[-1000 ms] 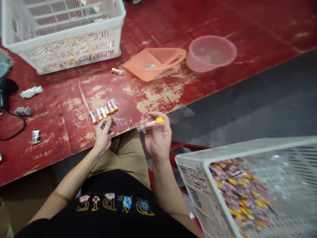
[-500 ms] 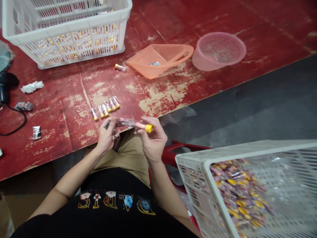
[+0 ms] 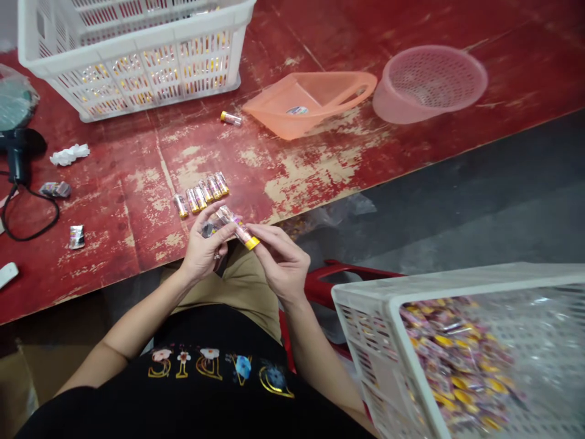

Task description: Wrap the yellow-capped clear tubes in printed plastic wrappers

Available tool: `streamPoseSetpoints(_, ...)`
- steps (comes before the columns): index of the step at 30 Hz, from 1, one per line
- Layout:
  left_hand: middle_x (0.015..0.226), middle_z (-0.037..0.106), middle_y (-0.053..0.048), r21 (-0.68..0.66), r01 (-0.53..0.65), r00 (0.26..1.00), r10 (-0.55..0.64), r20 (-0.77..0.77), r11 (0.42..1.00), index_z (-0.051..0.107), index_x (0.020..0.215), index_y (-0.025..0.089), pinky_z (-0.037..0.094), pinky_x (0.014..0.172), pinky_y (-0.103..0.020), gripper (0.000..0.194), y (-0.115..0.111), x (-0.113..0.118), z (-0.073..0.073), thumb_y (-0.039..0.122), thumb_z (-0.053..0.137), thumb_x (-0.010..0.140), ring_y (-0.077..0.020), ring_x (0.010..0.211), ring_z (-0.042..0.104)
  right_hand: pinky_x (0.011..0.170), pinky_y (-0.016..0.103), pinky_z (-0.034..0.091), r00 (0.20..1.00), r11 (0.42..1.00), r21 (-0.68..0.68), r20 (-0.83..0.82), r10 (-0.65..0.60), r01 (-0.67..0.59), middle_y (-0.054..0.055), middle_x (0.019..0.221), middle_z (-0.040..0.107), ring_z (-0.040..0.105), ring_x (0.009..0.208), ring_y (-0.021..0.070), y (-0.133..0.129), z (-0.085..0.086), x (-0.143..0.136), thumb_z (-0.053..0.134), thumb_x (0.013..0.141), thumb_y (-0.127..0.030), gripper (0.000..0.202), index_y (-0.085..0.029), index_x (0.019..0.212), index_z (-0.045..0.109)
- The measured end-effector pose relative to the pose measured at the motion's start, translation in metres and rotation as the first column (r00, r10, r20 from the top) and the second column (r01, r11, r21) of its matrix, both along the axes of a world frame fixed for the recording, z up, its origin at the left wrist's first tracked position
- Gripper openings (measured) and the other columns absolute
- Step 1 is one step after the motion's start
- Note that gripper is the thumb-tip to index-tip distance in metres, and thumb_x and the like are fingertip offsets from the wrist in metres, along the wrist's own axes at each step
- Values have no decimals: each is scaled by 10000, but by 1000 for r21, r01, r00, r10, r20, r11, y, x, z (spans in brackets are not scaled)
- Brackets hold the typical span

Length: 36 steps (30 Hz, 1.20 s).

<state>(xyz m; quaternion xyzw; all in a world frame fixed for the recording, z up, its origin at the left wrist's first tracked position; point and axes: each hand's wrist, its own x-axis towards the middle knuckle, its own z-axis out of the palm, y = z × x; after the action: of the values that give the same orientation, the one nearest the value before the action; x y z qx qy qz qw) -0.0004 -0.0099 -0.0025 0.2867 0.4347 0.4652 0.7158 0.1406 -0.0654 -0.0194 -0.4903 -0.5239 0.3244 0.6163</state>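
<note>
Between my hands is a clear tube with a yellow cap (image 3: 242,232), tilted with its cap toward my right hand. My left hand (image 3: 203,244) is closed around its far end, and something dark and shiny shows in the same palm. The fingertips of my right hand (image 3: 284,259) pinch the tube near the yellow cap. Just beyond my left hand, several small yellow-capped tubes (image 3: 206,191) lie side by side on the red table (image 3: 109,213). Another capped tube (image 3: 231,118) lies alone farther back.
A white crate (image 3: 150,55) of tubes stands at the back left, beside an orange scoop (image 3: 311,103) and pink basket (image 3: 429,85). A second crate (image 3: 393,329) with yellow-capped pieces is at lower right. A black hairdryer (image 3: 18,152) lies left.
The held tube has turned from nearly level to a steeper slant, and my hands are closer together. The whole view has shifted slightly, moving the table items to the right.
</note>
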Motion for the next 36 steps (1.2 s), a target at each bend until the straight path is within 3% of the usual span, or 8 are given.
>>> streamPoseSetpoints(7,915,714,-23,45,21,1000,-21,-15,999,664,1194,283,331,389,-161,605,-6,2,-4,327,893,636,-51,530,501,808,365,611,979,979,-2,-21,-202,202,37,932,774,721,870,190,4,3,-8,742,832,-205,161,-288,958,798)
streamPoseSetpoints(16,873,709,-4,49,28,1000,-27,-9,998,656,1219,290,321,377,-157,623,-6,2,-5,301,894,643,-37,492,457,735,324,587,966,966,-8,-15,-258,258,24,846,761,699,797,171,4,7,-12,752,812,-179,145,-280,903,804)
streamPoseSetpoints(19,891,712,-8,34,11,1000,-11,6,999,655,1220,267,323,376,-156,633,0,4,-8,302,899,637,-25,474,457,769,330,584,967,968,-41,-41,-249,248,33,855,761,700,816,174,9,-1,-11,750,811,-204,105,-258,885,802)
streamPoseSetpoints(22,1040,718,-62,-69,-52,995,58,79,996,652,1197,223,386,414,-154,575,11,4,-17,341,872,679,-72,600,616,783,331,579,949,952,-102,-96,-300,290,50,869,762,702,824,177,38,-26,-4,740,812,-250,106,-212,894,795)
streamPoseSetpoints(25,1125,713,-121,-246,-102,975,146,169,964,633,1167,170,528,578,-199,433,20,0,-27,287,790,780,-173,866,726,803,352,576,923,921,-92,-29,-384,380,86,888,758,699,831,190,88,-61,6,683,840,-301,191,-158,922,780)
streamPoseSetpoints(29,1176,717,-149,-300,-129,948,206,241,945,597,1242,143,577,869,-313,389,22,-11,-33,75,636,861,-217,1078,708,900,369,560,943,957,-23,182,-279,288,104,942,746,688,911,197,136,-97,13,604,883,-292,213,-165,921,770)
streamPoseSetpoints(33,1203,717,-151,-280,-175,932,250,261,944,574,1316,151,530,1020,-392,410,25,-25,-32,57,554,917,-227,1171,675,937,365,557,955,995,-48,290,-65,83,98,1012,744,687,978,206,166,-103,21,613,870,-240,189,-184,979,757)
streamPoseSetpoints(36,1234,708,-154,-294,-181,934,258,249,938,567,1348,162,516,1052,-423,435,33,-30,-33,79,570,921,-240,1188,667,1047,424,497,927,995,-63,373,-50,80,157,1192,686,630,1133,236,225,-86,24,500,919,-166,303,-141,1152,692)
